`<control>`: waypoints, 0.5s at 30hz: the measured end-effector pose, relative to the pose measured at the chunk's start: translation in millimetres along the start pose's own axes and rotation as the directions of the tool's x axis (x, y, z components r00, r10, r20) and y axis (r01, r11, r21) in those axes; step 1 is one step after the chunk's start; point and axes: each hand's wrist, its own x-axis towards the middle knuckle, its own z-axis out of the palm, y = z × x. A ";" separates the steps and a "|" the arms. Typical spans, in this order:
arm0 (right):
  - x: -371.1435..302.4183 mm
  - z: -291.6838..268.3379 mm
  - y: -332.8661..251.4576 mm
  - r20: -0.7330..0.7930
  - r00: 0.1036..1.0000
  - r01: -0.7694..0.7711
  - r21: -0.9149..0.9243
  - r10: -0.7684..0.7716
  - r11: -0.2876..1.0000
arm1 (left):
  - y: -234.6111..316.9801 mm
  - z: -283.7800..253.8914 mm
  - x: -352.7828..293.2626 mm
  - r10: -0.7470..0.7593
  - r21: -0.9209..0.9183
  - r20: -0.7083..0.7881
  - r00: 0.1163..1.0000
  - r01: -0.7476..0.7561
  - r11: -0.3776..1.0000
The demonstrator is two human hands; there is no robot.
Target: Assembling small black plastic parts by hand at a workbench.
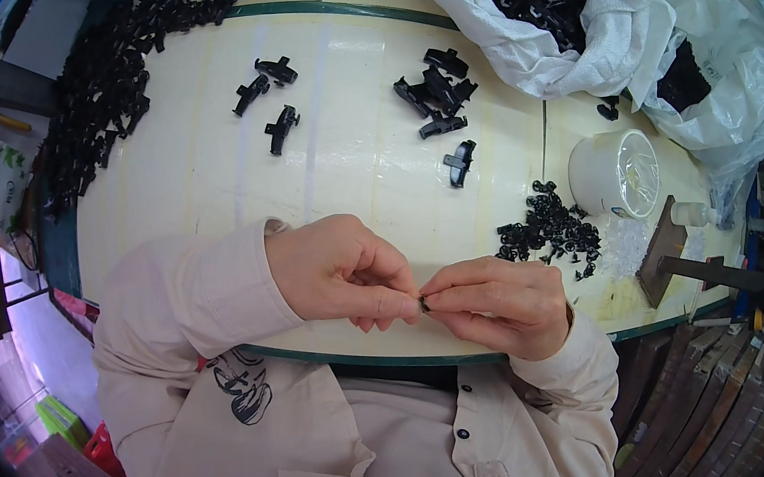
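Observation:
Near the table's front edge, my two hands meet fingertip to fingertip. A small black plastic part (424, 304) shows between them, mostly covered by the fingers. My right hand (506, 304) pinches it between thumb and fingers. My left hand (345, 270) is closed in a pinch against it; whatever lies between its thumb and forefinger is hidden. Just beyond my right hand lies a heap of small black plastic pieces (552, 225). Larger black plastic clips are grouped farther off, one set at the middle right (442, 88) and a few at the left (281, 131).
A big pile of black parts (101, 82) covers the far left. White sacks (527, 59) of black parts stand at the far right. Closer in are a white tub (596, 176), small clear pieces (624, 245) and a brown stand with an arm (658, 252).

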 end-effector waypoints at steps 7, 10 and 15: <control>-1.4 7.8 -0.9 -0.060 0.998 -0.023 0.141 0.032 0.990 | 9.6 -8.6 4.7 -0.201 -0.023 0.157 0.967 0.208 0.978; -1.3 4.8 -0.4 -0.018 1.000 -0.001 0.130 0.004 0.991 | 9.6 -7.9 5.6 -0.208 -0.024 0.166 0.964 0.215 0.976; -4.2 3.7 1.8 -0.036 0.999 0.031 0.101 -0.028 0.994 | 5.9 -9.2 7.1 -0.162 -0.046 0.189 0.968 0.173 0.984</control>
